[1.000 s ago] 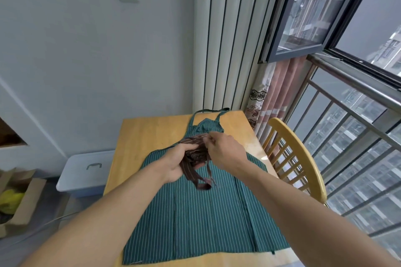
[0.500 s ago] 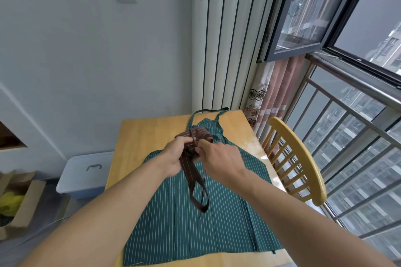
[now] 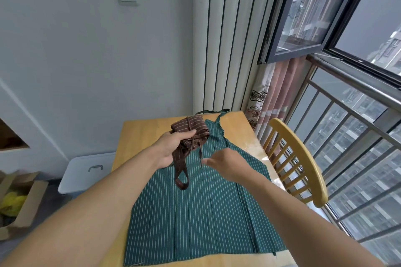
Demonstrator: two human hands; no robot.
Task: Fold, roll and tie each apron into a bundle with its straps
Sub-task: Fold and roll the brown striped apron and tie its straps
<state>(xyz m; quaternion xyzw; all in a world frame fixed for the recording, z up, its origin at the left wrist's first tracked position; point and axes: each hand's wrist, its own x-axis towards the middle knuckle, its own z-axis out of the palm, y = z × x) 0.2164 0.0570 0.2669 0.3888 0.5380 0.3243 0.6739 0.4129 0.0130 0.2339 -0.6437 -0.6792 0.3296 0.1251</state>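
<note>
Pale wooden bench (image 3: 141,134) under both hands. Green white-striped cloth apron (image 3: 195,212) spread flat on bench, beneath hands. Brown striped rolled apron bundle (image 3: 191,129) tied with own straps – gripped by left hand (image 3: 171,147), strap loop (image 3: 181,180) dangling below. Right hand (image 3: 225,163) just right of it – fingers spread, holding nothing.

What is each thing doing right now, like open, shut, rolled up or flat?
Brown apron: rolled into a bundle, strap loop dangling.
Green apron: spread flat on the table.
Left hand: holds the brown bundle.
Right hand: open, holding nothing.
Window: swung open.
White bin: lid on.
</note>
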